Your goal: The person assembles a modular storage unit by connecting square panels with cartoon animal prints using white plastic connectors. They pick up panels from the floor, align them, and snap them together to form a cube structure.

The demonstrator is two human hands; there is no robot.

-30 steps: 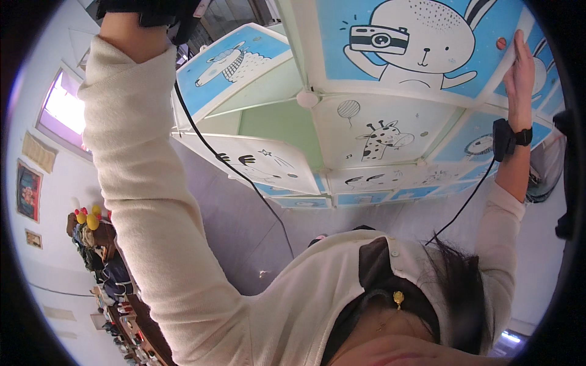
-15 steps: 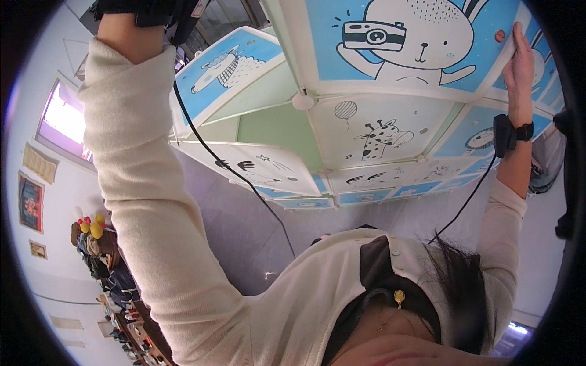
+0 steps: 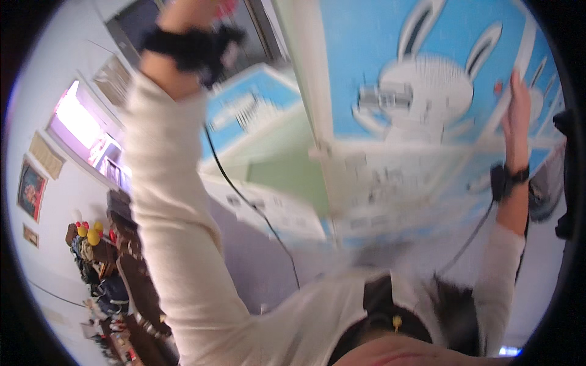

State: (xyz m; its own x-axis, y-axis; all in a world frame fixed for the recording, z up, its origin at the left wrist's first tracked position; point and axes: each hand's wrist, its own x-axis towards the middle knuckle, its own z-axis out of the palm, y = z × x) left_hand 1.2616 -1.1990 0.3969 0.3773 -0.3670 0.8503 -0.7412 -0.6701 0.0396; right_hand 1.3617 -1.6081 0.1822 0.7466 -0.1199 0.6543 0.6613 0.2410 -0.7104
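Observation:
A storage cabinet of white-framed panels stands before me. Its large blue rabbit panel (image 3: 427, 91) is at the upper right. My right hand (image 3: 517, 113) is at that panel's right edge, gripping it, with the fingers pointing up and partly hidden. Skin colour shows in a small round hole beside the fingers. My left hand (image 3: 190, 13) is raised at the top edge, its fingers cut off by the frame. Below and right of it, a blue llama panel (image 3: 250, 107) stands at an angle. A white panel (image 3: 262, 210) also juts out lower down, beside the pale green interior (image 3: 293, 165).
Black cables (image 3: 250, 204) run from both wrist straps toward my body. At the left are a bright window (image 3: 79, 119), a framed picture (image 3: 32, 190), balloons (image 3: 91, 233) and a cluttered brown table (image 3: 143, 326). A dark bag-like shape (image 3: 542, 195) is at the far right.
The cabinet now sits lower in the view, which is blurred. My left arm has moved right and more of its wrist shows. My right hand stays at the rabbit panel's edge.

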